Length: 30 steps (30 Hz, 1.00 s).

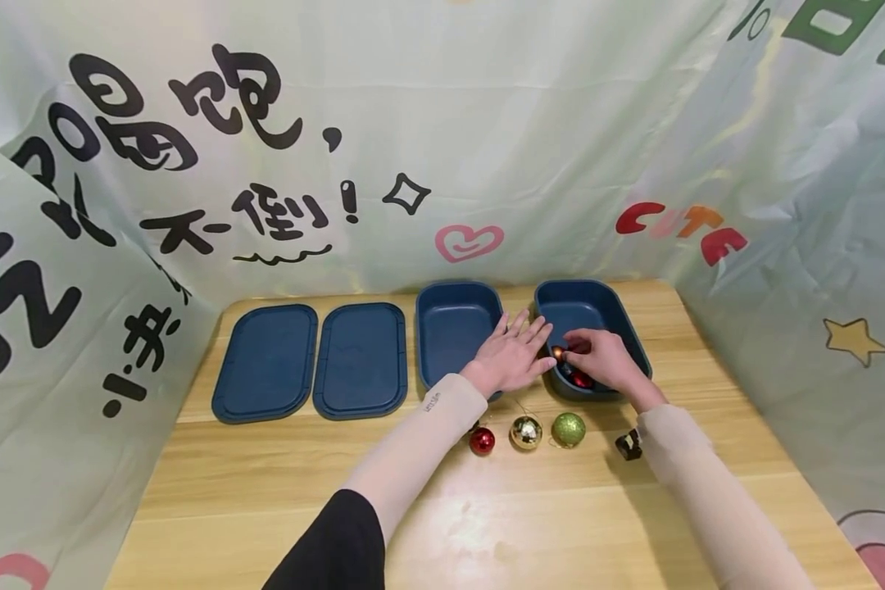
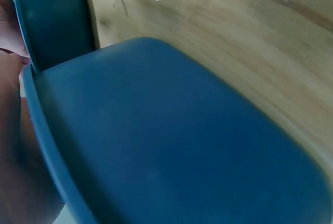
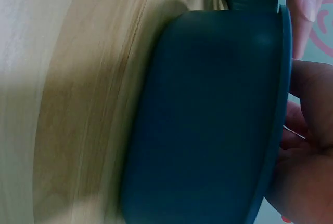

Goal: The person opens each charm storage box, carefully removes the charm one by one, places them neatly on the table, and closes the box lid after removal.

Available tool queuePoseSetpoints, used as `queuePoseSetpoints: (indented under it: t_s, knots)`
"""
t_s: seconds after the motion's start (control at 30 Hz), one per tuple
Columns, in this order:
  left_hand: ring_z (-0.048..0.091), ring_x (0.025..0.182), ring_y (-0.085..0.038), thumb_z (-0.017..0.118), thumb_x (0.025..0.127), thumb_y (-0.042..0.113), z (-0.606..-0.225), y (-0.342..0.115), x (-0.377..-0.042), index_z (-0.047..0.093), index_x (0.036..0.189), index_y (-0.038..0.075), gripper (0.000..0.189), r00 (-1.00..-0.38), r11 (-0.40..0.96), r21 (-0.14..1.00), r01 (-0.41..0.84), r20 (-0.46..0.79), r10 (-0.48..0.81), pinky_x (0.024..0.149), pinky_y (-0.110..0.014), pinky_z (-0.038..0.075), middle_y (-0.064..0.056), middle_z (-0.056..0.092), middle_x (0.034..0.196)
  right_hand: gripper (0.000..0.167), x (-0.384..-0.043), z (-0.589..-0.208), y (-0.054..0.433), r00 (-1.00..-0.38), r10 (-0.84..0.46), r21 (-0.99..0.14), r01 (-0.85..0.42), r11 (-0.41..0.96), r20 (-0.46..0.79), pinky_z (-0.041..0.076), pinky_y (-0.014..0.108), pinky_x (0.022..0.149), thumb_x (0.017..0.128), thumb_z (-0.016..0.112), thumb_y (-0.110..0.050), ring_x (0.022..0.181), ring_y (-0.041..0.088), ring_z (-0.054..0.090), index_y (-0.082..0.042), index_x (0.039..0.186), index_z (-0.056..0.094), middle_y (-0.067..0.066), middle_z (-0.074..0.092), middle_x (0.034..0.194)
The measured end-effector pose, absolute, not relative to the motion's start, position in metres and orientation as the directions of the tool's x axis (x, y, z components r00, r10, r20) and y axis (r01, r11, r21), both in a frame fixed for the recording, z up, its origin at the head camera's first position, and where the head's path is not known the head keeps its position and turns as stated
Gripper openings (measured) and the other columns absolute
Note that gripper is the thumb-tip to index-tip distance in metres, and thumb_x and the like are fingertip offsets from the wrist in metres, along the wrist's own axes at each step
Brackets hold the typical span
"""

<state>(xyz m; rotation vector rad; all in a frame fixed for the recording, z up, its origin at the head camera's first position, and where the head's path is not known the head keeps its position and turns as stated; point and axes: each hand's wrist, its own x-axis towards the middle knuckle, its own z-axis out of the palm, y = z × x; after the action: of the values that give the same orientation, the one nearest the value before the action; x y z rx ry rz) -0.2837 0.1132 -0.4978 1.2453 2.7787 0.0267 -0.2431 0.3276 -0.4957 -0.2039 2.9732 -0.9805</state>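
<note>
My right hand (image 1: 603, 359) reaches into the right-hand blue box (image 1: 637, 348), its thumb and fingers pinching a small orange ornament ball (image 1: 558, 352) near the left wall. Below those fingers, a red ornament ball (image 1: 581, 378) lies in the same box. My left hand (image 1: 507, 354) is spread flat, palm down, over the right side of the other blue box (image 1: 450, 315), its fingertips pointing to the gap between the boxes. In the right wrist view the box wall (image 3: 208, 115) hides most of what the right fingers (image 3: 296, 125) hold.
In front of the boxes lie a red ball (image 1: 483, 441), a gold ball (image 1: 526, 433) and a green glitter ball (image 1: 569, 429). A small dark object (image 1: 628, 445) sits by the right sleeve. Two blue lids (image 1: 265, 360) lie flat on the left. A printed curtain (image 1: 546, 147) surrounds the table.
</note>
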Motion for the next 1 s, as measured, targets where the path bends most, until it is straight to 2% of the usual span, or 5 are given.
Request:
queuePoseSetpoints:
  t_s: [0.67,1.0]
  knots:
    - [-0.003,0.167,-0.02,0.018,0.111,0.063,-0.51,0.117,-0.284,0.007,0.172,0.023,0.073,-0.698,0.702,0.015,0.712,-0.09,0.71,0.134,-0.053,-0.002,0.007,0.01,0.178,0.036,-0.255,-0.507,0.325,-0.983,-0.181,-0.552,-0.163,0.818,0.022,0.061,0.055,0.089,0.092,0.075,-0.004,0.1,0.041,0.076,0.014,0.123,0.07,0.028,0.077,0.107]
    - [0.001,0.167,-0.021,0.016,0.11,0.064,-0.511,0.118,-0.284,0.01,0.172,0.023,0.075,-0.706,0.709,0.006,0.705,-0.083,0.703,0.134,-0.054,-0.001,0.006,0.011,0.179,0.035,-0.252,-0.505,0.324,-0.983,-0.179,-0.542,-0.17,0.823,0.036,0.061,0.054,0.088,0.093,0.075,-0.006,0.099,0.041,0.076,0.013,0.122,0.071,0.028,0.077,0.108]
